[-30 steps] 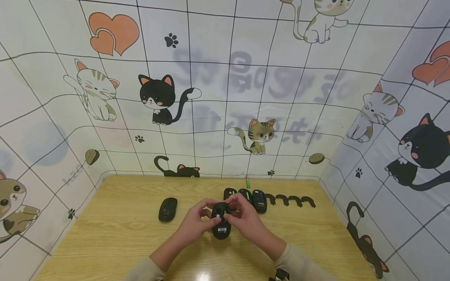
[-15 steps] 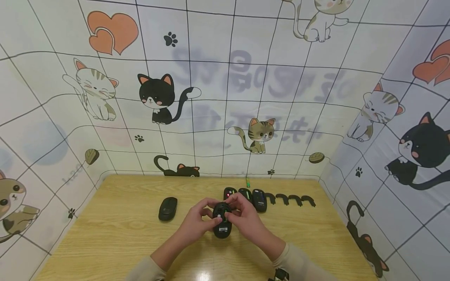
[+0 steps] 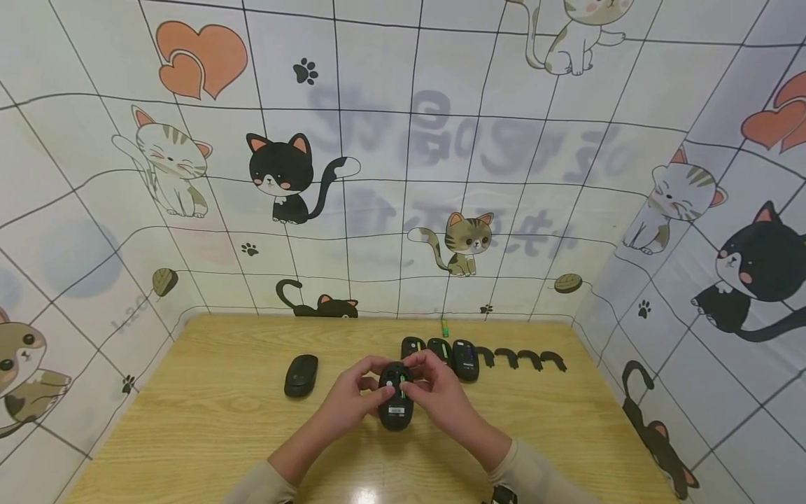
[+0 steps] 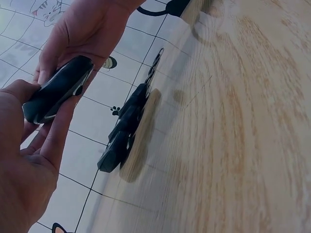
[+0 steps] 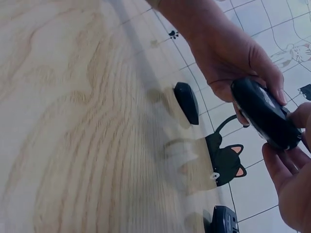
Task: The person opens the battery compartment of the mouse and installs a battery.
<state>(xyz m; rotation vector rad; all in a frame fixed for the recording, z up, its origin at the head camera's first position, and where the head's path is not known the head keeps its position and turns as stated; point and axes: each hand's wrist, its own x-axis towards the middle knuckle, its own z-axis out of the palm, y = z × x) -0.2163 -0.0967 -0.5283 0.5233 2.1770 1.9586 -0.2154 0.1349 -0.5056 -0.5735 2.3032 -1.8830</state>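
The bench (image 3: 208,406) runs back to a far edge against a cat-printed cloth (image 3: 378,77), its left and right edges slanting outward toward the viewer; the near edge is out of view. Both hands work mid-bench, off its surface, with wide stretches of wood to the left, to the right and on the near side. The left hand (image 3: 355,392) and right hand (image 3: 441,388) hold one black mouse (image 3: 396,418) between them, underside up — left thumb on its face, right thumb by a green strip (image 3: 402,381) in it, fingers bent around its far end and sides.

Well to the left of the hands lies another black mouse (image 3: 301,376). Just beyond the right hand stand three dark mice (image 3: 443,348) side by side, partly hidden by it — the closest things in the way — with four curved black pieces (image 3: 506,353) lined up to their right and a small yellow-green stick (image 3: 445,328) near the far edge
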